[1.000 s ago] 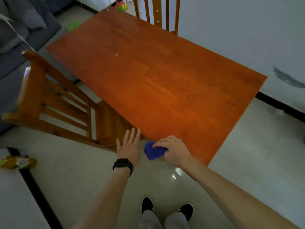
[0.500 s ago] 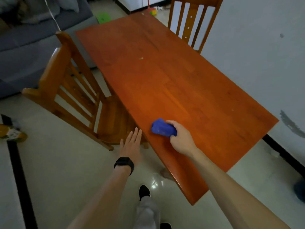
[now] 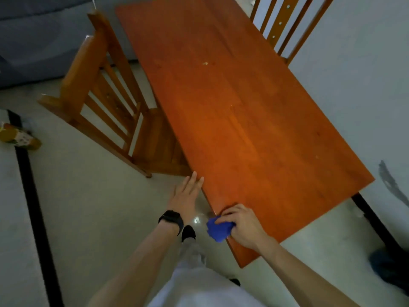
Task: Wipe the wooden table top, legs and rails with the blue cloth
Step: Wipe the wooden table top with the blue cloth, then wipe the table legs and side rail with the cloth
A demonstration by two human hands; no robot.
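The right hand (image 3: 242,227) was curled around the bunched blue cloth (image 3: 218,229), fingers and thumb clamped on it. The cloth sat at the long near-left edge of the wooden table (image 3: 243,118), close to the near corner, and most of the wad hung out past the edge over the floor. The left hand (image 3: 186,193) was held flat with its fingers straight and together, holding nothing. It hovered just beside the same table edge, farther along from the cloth. Its fingertips seemed to reach the edge, though contact could not be told from this angle. A black watch (image 3: 171,219) was on that wrist.

A small pale speck (image 3: 205,63) lay on the table top toward the far end. One wooden chair (image 3: 106,103) stood at the left side, its seat partly under the table. A second chair (image 3: 285,25) stood at the far right side against the pale wall (image 3: 365,85). A grey sofa (image 3: 33,41) filled the upper left. A yellow carton (image 3: 17,138) lay on the tiled floor by a black floor stripe (image 3: 33,207), and a black shoe (image 3: 188,232) showed between the forearms
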